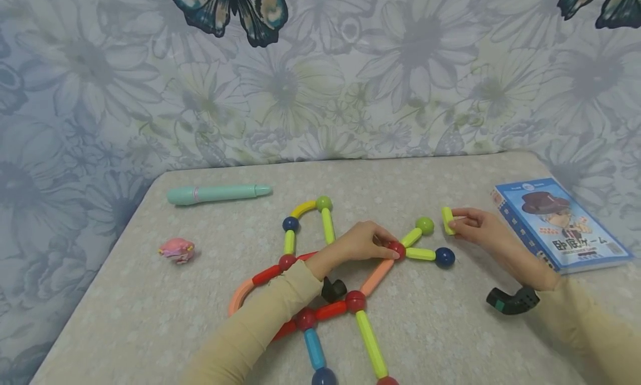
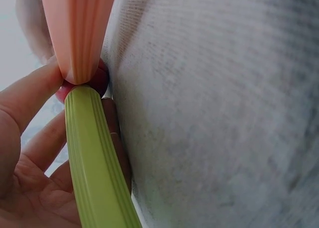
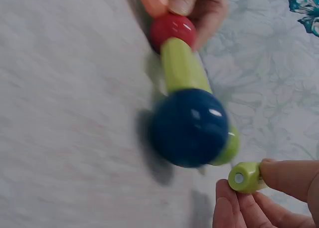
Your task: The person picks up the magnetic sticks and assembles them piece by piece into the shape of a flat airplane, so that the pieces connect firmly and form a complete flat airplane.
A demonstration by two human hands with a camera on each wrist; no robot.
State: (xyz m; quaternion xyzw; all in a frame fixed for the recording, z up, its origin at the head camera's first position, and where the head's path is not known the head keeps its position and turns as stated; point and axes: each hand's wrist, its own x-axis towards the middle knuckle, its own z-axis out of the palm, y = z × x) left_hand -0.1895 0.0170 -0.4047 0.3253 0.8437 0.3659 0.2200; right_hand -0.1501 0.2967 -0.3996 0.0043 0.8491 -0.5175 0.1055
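My left hand point(image 1: 363, 241) pinches a red ball point(image 1: 398, 251) of a magnetic stick-and-ball figure lying on the table. An orange stick point(image 1: 378, 277) and two short yellow-green sticks join that ball; one ends in a green ball point(image 1: 425, 225), the other in a dark blue ball point(image 1: 444, 257). My right hand point(image 1: 478, 229) holds a loose short yellow-green stick point(image 1: 448, 221) between thumb and fingers, just right of the green ball. The round metal end of this stick point(image 3: 239, 178) faces the right wrist camera. My left forearm hides part of the figure's red sticks.
A blue boxed game point(image 1: 571, 223) lies at the right, beside my right forearm. At the back left is a mint-green pen-shaped tube point(image 1: 220, 193), with a small pink toy point(image 1: 177, 250) in front of it. A flower-patterned cloth point(image 1: 320, 84) hangs behind the table.
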